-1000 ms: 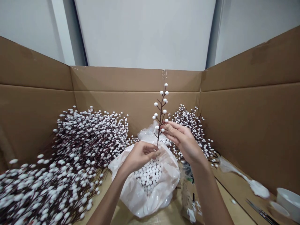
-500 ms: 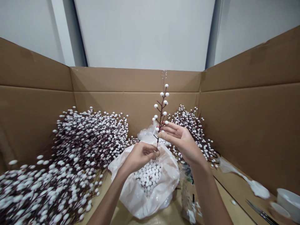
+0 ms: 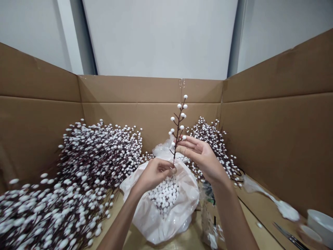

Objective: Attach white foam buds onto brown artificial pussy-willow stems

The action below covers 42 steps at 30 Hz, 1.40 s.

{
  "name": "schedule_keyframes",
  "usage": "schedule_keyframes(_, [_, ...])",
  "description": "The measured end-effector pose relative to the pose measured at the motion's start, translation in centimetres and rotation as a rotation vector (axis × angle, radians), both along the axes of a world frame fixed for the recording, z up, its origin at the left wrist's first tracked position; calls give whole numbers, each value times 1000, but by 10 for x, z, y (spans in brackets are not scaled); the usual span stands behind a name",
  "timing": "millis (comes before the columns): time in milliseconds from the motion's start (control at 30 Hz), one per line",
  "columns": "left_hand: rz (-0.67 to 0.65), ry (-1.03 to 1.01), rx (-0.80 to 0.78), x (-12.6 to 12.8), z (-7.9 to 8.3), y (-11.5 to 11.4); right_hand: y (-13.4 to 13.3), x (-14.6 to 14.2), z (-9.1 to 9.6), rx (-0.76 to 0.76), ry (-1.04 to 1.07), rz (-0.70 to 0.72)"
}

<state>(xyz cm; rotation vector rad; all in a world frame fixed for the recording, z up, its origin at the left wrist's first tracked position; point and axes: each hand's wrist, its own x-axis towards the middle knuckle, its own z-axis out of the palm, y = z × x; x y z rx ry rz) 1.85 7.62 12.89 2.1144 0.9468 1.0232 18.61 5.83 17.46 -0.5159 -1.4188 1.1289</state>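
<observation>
An artificial berry branch (image 3: 178, 129), dark brown with white berries on its side twigs, stands nearly upright before me. My left hand (image 3: 156, 174) pinches the bottom of its stem between thumb and fingers. Higher up, my right hand (image 3: 203, 157) has its thumb and fingertips at the lower twigs, closed lightly around the branch; whether a loose berry is in those fingertips is hidden. Some lower twigs have bare ends. Below both hands lies an opened white plastic bag (image 3: 182, 208) with many loose white berries (image 3: 166, 198) inside.
Berry branches are heaped at the left (image 3: 101, 152), nearer left (image 3: 52, 211) and back right (image 3: 208, 139). Cardboard walls (image 3: 130, 88) enclose the table. At right lie tweezers (image 3: 290, 236), a tape roll (image 3: 309, 233), a white bowl (image 3: 321, 222) and a white clump (image 3: 287, 210).
The branch has shifted very slightly down and left at its lower part, turning a little. Both hands stay in nearly the same place on it.
</observation>
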Motion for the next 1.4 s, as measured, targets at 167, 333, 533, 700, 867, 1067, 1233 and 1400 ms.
schedule_keyframes(167, [-15,-13,-18,2,1,-1,-1,1,0,-16,-3,-22])
schedule_keyframes(333, [-45,-30,-32,3,2,-2,0,2,-1,-47,7,-52])
schedule_keyframes(533, [-39,-32,-38,3,1,0,1,3,-2,-56,27,-55])
schedule_keyframes(700, [-25,-31,-42,4,1,1,1,3,-3,-25,-1,-15])
schedule_keyframes(867, [7,15,-44,2,0,0,1,6,-2,-33,31,-52])
schedule_keyframes(1067, [11,182,-129,-3,2,-3,-1,17,5,33,171,-114])
schedule_keyframes(1233, [-15,259,-173,-6,3,-4,-6,32,10,190,246,-324])
schedule_keyframes(1400, [-38,364,-188,-10,2,-2,-10,46,10,306,175,-565])
